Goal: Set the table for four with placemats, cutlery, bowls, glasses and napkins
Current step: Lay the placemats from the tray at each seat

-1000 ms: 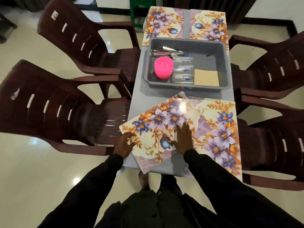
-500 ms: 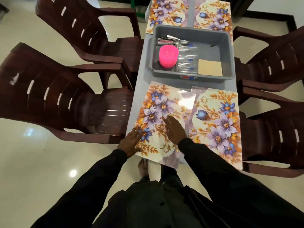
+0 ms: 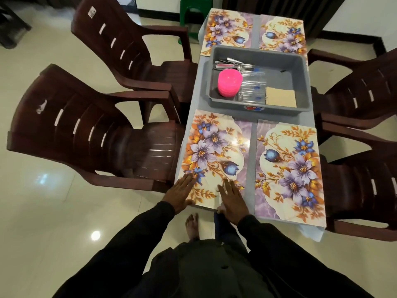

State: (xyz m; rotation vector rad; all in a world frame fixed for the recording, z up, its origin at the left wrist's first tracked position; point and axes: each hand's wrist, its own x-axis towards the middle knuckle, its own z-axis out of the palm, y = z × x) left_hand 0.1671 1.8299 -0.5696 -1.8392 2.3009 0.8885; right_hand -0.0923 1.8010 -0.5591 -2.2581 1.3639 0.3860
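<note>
Our left hand (image 3: 180, 195) and right hand (image 3: 233, 201) lie flat, fingers straight, on the near end of the near-left mat (image 3: 214, 151), gripping nothing. We judge the mat step is closing. This mat sits square beside the near-right mat (image 3: 287, 168), with a strip of worktop (image 3: 253, 147) bare between them. The far-left mat (image 3: 227, 31) and far-right mat (image 3: 283, 33) lie beyond the tub (image 3: 303, 67).

Next we should lift off and reach into the tub. There pink bowls (image 3: 229, 82) sit stacked, glasses (image 3: 252, 89) lie beside them, cutlery (image 3: 232, 63) lies at the far end and napkins (image 3: 280, 96) sit on the right.

The tub's front sticker (image 3: 254, 108) is red and blue, its words too blurred to read. A white tag (image 3: 92, 12) on the far-left chair (image 3: 129, 39) is unreadable too.
</note>
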